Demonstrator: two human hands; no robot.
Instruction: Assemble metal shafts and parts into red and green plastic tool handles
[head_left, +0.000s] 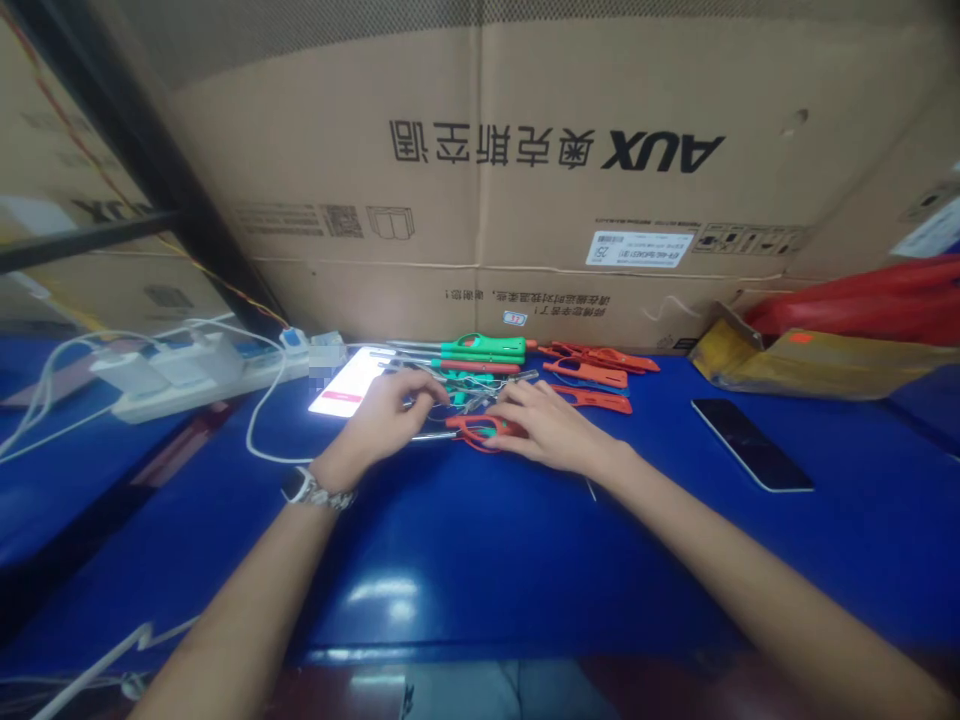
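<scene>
– Orange plastic, looped handle point(459, 423) with a slim metal tube point(433, 436), at the near edge of the pile, right under the right hand point(544, 425)!

– Fingers bent over it, touching, but can't tell if they've closed on it. And the left hand point(401, 405)?

– Curled beside the small parts and thin wires point(474, 400); can't tell whether it's pinching anything.

– There's the danger: a fingertip could snag a wire and drag little pieces away. Crowded, too; a nudge might roll the green plastic handles point(491, 346) into the loose orange plastic handles point(600, 374).

– And a wrist could shove that bright-screened phone point(351, 385), tight by the left hand!

– All on a glossy blue table point(450, 540), so light parts may skid. White power strip point(217, 383) on the left, dark-screened phone point(752, 445) on the right, big brown cardboard box point(540, 200) behind.
</scene>
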